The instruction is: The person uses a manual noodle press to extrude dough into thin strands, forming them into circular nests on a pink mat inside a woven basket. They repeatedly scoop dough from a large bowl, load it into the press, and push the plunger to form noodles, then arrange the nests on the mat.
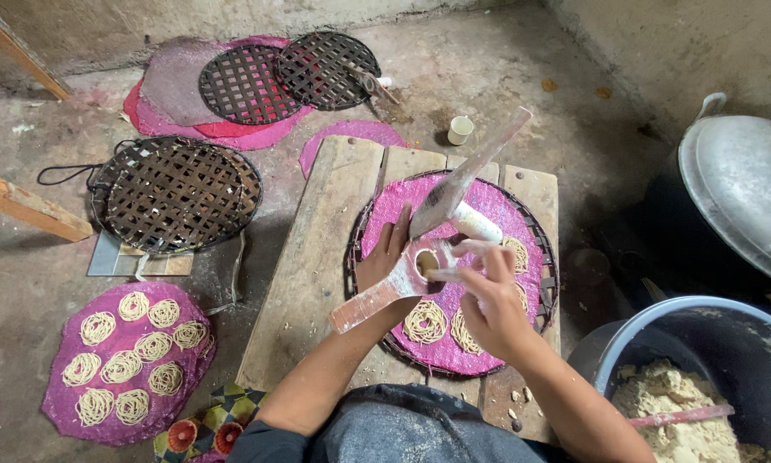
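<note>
Left hand (384,257) and right hand (488,296) — each grip clamped on the wooden press (433,249) — above the pink mat (505,206).

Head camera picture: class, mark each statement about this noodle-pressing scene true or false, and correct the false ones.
1. Both hands, left hand and right hand, are on the wooden press. True.
2. The pink mat on the floor holds no noodle coils. False: it holds several coils.
3. The blue tub contains pale dough. True.
4. The small cup stands on the wooden board. False: it stands on the floor beyond the board.
</note>
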{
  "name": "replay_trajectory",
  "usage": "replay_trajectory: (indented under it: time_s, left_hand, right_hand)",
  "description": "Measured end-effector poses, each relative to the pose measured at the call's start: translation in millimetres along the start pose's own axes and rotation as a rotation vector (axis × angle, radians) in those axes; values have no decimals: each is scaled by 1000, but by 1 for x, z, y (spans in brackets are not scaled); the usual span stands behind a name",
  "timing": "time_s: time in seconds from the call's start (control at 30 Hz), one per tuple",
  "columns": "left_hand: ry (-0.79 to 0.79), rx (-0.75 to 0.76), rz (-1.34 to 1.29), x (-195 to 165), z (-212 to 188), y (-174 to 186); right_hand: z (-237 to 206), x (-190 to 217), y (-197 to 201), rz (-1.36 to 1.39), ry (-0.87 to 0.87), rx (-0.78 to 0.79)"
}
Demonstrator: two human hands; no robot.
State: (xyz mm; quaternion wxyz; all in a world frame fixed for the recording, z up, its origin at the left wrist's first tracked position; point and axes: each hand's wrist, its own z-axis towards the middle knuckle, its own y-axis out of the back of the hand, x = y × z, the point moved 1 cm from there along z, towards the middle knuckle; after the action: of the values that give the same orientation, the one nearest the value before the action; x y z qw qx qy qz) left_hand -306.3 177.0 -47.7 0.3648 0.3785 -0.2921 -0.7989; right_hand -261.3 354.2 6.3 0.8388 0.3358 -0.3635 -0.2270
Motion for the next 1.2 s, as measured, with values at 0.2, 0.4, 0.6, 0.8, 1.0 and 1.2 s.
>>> replay_trajectory:
  time_s: [0.2,0.4,0.6,0.8,1.0,1.2]
  left_hand:
    - [139,-16,-76,-3,1,2]
    - [-62,-65,11,-3,-3,-1]
    - [20,66,-82,3,-4,-4]
    - [-125,-73,-45,11,-14,-8]
    - [379,252,-904,40,-45,-36]
    - [390,159,-1083,55,-93,-48]
  right_hand:
    - [3,-3,11,-24,-15,-49]
    - [0,3,-4,-72,-5,-2]
    - [3,-12,6,-49,145,-127]
    - [6,-19,49,-210,35,-274]
    - [-35,-18,103,-293,-108,-356]
    - [-124,-40,157,-412,-410,-313]
